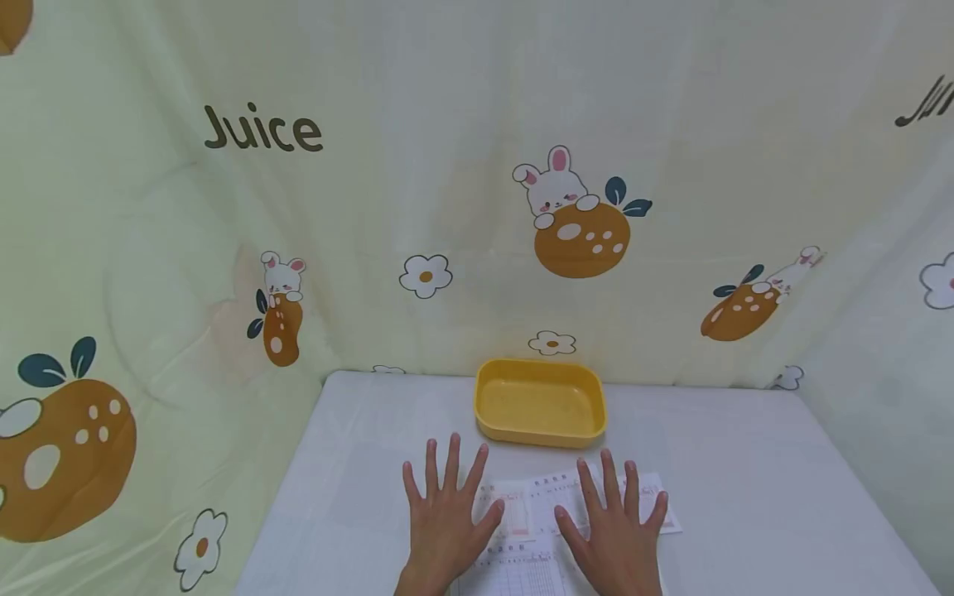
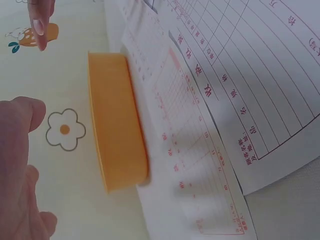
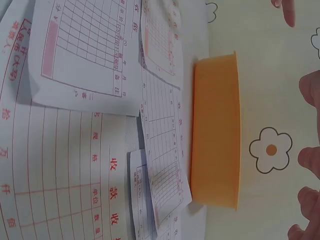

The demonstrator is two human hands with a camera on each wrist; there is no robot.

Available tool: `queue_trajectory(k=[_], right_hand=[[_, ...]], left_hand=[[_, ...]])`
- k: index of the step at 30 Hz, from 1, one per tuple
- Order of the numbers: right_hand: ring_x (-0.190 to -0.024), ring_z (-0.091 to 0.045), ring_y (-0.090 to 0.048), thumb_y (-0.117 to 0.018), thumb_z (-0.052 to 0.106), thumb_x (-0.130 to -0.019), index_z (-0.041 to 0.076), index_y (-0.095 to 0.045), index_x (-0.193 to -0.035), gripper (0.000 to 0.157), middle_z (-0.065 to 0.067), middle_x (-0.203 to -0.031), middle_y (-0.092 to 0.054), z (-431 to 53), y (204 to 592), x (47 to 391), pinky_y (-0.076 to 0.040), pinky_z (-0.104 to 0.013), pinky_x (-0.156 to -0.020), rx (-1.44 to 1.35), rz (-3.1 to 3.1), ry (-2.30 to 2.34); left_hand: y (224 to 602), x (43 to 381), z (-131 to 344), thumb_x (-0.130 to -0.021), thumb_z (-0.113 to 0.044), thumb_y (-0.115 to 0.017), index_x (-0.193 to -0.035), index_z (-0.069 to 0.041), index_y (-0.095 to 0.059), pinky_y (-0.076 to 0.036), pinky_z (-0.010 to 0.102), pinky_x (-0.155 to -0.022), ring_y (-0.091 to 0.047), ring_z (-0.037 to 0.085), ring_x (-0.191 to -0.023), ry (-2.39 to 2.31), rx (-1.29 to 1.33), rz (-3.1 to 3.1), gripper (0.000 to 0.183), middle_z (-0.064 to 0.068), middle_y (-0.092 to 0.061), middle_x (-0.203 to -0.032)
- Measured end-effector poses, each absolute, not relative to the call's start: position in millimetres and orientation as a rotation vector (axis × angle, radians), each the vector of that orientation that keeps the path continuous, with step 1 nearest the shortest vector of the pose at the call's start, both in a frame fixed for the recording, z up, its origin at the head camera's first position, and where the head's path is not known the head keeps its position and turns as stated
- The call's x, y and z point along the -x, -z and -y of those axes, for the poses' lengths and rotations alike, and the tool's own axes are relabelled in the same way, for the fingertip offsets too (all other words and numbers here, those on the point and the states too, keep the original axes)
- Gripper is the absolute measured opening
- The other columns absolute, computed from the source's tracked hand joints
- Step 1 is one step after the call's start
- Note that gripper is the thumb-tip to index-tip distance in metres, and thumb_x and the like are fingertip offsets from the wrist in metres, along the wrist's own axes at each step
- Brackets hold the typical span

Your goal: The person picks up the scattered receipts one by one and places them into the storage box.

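Both hands are held out over several printed paper forms (image 1: 522,571) on the white table, fingers spread and holding nothing. My left hand (image 1: 444,530) is over the left side of the papers. The right hand (image 1: 617,534) is over their right side. In the left wrist view, a form (image 2: 250,75) with ruled lines and red characters overlaps another slip (image 2: 190,165). The right wrist view shows overlapping receipt forms, one small sheet (image 3: 90,55) lying on a larger one (image 3: 60,165). Just beyond the fingertips stands a yellow tray (image 1: 540,434).
The white table (image 1: 358,463) reaches back to a pale curtain (image 1: 447,165) printed with rabbits, oranges and flowers. The curtain also hangs along the left and right sides. The yellow tray sits near the table's back edge, with no contents visible.
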State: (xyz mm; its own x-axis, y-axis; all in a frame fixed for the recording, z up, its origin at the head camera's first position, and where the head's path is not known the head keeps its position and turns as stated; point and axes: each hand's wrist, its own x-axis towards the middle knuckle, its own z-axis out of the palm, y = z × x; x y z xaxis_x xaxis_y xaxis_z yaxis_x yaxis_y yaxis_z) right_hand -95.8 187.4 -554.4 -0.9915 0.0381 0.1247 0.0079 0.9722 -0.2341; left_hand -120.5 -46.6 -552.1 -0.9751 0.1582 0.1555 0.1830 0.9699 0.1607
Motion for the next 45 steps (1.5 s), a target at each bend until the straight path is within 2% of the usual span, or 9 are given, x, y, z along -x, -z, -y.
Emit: queue_trajectory(k=[12,20,26,31,36,41,45], right_hand=[[-0.156,-0.056,-0.007,-0.069,0.051,-0.101,0.005,-0.041,-0.163,0.082,-0.026,-0.174,-0.018,-217,565,92,0.010,-0.084,-0.113,0.129,2.995,-0.423],[-0.155,-0.058,-0.005,-0.064,0.057,-0.103,0.002,-0.039,-0.163,0.086,-0.028,-0.173,-0.015,-246,578,79,0.009,-0.086,-0.111,0.244,3.094,-0.495],[-0.155,-0.059,-0.002,-0.062,0.060,-0.102,0.000,-0.037,-0.163,0.089,-0.030,-0.173,-0.012,-257,583,74,0.011,-0.084,-0.112,0.367,3.171,-0.530],[-0.155,-0.059,-0.005,-0.063,0.061,-0.101,-0.001,-0.038,-0.162,0.090,-0.031,-0.172,-0.013,-264,588,68,0.010,-0.084,-0.114,0.424,3.176,-0.532],[-0.154,-0.060,-0.004,-0.062,0.064,-0.101,-0.002,-0.037,-0.161,0.092,-0.031,-0.171,-0.016,-278,593,62,0.012,-0.084,-0.113,0.425,3.164,-0.568],[-0.154,-0.061,-0.006,-0.062,0.062,-0.101,-0.003,-0.039,-0.160,0.091,-0.031,-0.171,-0.018,-288,595,60,0.010,-0.084,-0.113,0.441,3.125,-0.590],[-0.154,-0.060,-0.005,-0.061,0.061,-0.102,-0.003,-0.038,-0.161,0.089,-0.031,-0.172,-0.017,-293,593,61,0.009,-0.084,-0.114,0.457,3.117,-0.615]], left_hand=[[559,144,44,-0.102,-0.058,-0.061,-0.169,-0.028,-0.036,-0.007,0.079,-0.119,-0.004,0.046,-0.162,0.491,0.311,2.921,0.077,0.012,-0.018,-0.178],[553,192,51,-0.106,-0.052,-0.061,-0.172,-0.022,-0.028,-0.002,0.080,-0.120,-0.003,0.049,-0.161,0.813,0.306,2.959,0.080,0.014,-0.019,-0.178],[554,234,57,-0.107,-0.048,-0.060,-0.172,-0.019,-0.026,0.001,0.080,-0.119,-0.002,0.052,-0.160,1.163,0.323,2.924,0.079,0.013,-0.028,-0.175],[561,269,63,-0.109,-0.053,-0.055,-0.172,-0.022,-0.024,-0.003,0.077,-0.121,-0.005,0.051,-0.160,1.378,0.266,2.933,0.077,0.017,-0.032,-0.173],[569,287,73,-0.110,-0.058,-0.049,-0.173,-0.026,-0.023,-0.007,0.078,-0.121,-0.008,0.050,-0.161,1.404,0.241,3.043,0.075,0.014,-0.036,-0.171],[581,293,78,-0.110,-0.056,-0.049,-0.172,-0.030,-0.025,-0.003,0.076,-0.122,-0.012,0.048,-0.161,1.323,0.308,3.138,0.071,0.007,-0.041,-0.170],[592,297,76,-0.109,-0.058,-0.050,-0.173,-0.035,-0.020,0.001,0.075,-0.123,-0.014,0.046,-0.161,1.245,0.335,3.173,0.075,0.004,-0.040,-0.171]])
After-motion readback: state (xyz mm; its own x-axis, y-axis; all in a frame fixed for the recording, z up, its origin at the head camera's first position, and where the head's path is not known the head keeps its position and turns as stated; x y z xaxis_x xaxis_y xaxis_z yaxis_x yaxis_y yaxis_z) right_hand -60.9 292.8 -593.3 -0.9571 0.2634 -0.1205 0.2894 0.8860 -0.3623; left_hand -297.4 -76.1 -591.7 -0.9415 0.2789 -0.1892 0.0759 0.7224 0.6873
